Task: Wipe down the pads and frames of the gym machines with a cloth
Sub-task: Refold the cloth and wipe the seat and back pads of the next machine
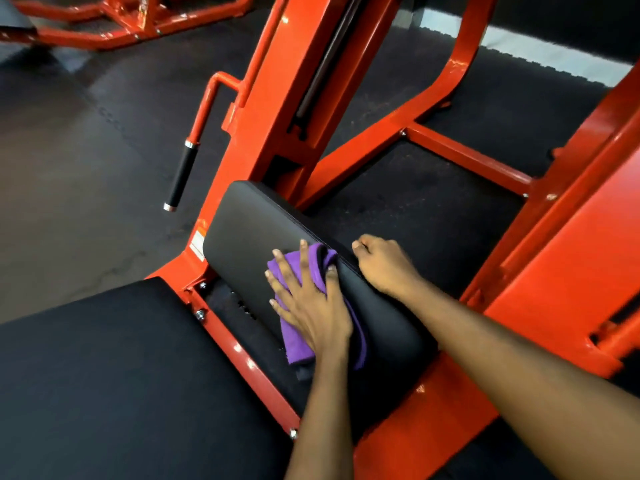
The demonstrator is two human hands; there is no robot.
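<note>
One purple cloth [298, 345] lies flat on a black padded cushion [249, 230] just below the centre of the frame. The left hand [311, 306] presses down on the cloth, palm flat, with its fingers [305, 261] straight and spread wide, pointing toward the upper left. The right hand [381, 265] is just to the right, curled into a fist that rests against the cushion's far edge; nothing shows in its grasp. Both forearms reach in from the lower right.

The step in hand looks like wiping this cushion. The cloth covers its lower middle part, and its upper left end is uncovered. The next move probably calls for sliding the flat hand up and left along that bare stretch, keeping the cloth pinned under the palm so it does not bunch up.

The cushion is mounted on a bright orange steel frame [277, 98] that rises to the top of the frame. A larger black seat pad [121, 375] fills the lower left. A black-gripped handle [181, 174] hangs at centre left. Dark rubber flooring [86, 150] lies beneath, and a second orange machine [104, 32] stands at the upper left.
</note>
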